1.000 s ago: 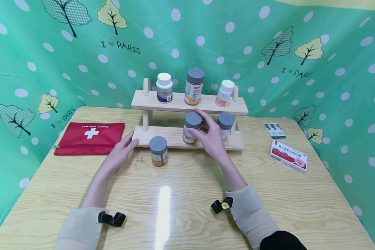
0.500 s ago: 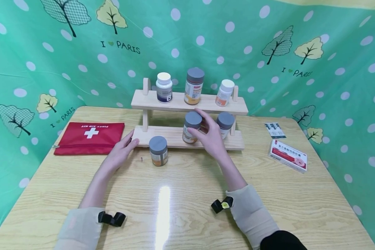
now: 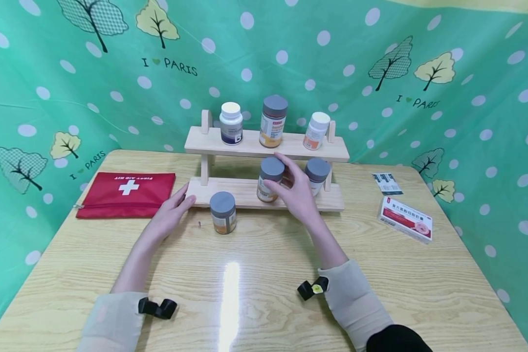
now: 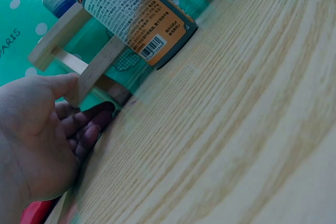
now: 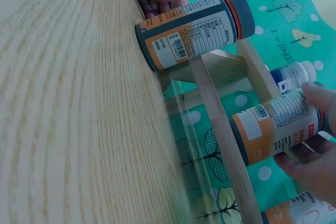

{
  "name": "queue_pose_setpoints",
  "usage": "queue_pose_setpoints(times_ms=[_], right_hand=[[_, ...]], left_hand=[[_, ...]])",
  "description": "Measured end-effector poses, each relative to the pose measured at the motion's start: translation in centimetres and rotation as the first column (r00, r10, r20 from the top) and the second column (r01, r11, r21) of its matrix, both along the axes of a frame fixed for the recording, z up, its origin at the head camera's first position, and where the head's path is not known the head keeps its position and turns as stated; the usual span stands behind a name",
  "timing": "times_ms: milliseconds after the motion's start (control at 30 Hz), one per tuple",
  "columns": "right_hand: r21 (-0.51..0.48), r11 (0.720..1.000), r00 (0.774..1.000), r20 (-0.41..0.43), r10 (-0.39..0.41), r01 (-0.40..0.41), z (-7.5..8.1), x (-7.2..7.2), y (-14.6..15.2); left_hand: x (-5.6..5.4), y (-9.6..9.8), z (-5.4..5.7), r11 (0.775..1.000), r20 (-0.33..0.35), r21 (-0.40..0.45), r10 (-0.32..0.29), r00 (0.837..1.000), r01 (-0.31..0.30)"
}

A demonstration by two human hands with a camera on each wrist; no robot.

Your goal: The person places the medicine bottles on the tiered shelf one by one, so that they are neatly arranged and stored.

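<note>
My left hand (image 3: 169, 215) grips the left end of the lower board of a two-tier wooden shelf (image 3: 245, 193); in the left wrist view its thumb lies against the board end, fingers behind. With my right hand (image 3: 301, 199) I hold a grey-lidded pill bottle (image 3: 267, 187) upright on the lower board, thumb on one side, fingers on the other, as the right wrist view also shows. A similar grey-lidded bottle (image 3: 223, 215) stands on the table in front of the shelf, between the hands. Another grey-lidded bottle (image 3: 318, 171) stands on the lower board, partly hidden behind my right hand.
On the upper board stand two white-capped bottles, left (image 3: 231, 124) and right (image 3: 317, 131), with a taller grey-lidded one (image 3: 273, 122) between. A red first aid kit (image 3: 127, 195) lies left. At right lie a medicine box (image 3: 406, 220) and a small card (image 3: 387, 184). A green curtain (image 3: 264, 63) hangs behind.
</note>
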State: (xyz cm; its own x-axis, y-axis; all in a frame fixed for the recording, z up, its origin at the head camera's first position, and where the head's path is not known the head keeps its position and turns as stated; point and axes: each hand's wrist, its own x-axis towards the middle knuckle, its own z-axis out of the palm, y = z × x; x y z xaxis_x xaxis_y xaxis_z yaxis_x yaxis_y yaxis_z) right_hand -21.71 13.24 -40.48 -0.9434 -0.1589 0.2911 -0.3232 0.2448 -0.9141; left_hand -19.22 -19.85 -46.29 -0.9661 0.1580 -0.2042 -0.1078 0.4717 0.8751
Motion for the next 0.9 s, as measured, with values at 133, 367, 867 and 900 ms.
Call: queue_pose_setpoints(times_ms=[133,367,867,900], right_hand=[[-0.016,1.0,0.998,-0.054,-0.01,0.009,0.5,0.4,-0.2],[-0.023,0.995,0.967,-0.233,-0.104,0.102,2.1,1.5,-0.5],[-0.014,1.0,0.812,-0.583,-0.019,0.014,3.1,3.9,-5.6],[-0.016,1.0,0.824,-0.567,-0.005,-0.005,3.0,4.0,-5.9]], left_hand=[[0.1,0.0,0.1,1.0,0.01,0.005,0.002,1.0,-0.002],[0.1,0.0,0.0,1.0,0.007,0.016,0.006,1.0,-0.006],[0.0,0.0,0.1,1.0,-0.004,0.02,-0.002,1.0,0.002],[0.0,0.0,0.1,1.0,-0.006,0.025,-0.003,1.0,0.003]])
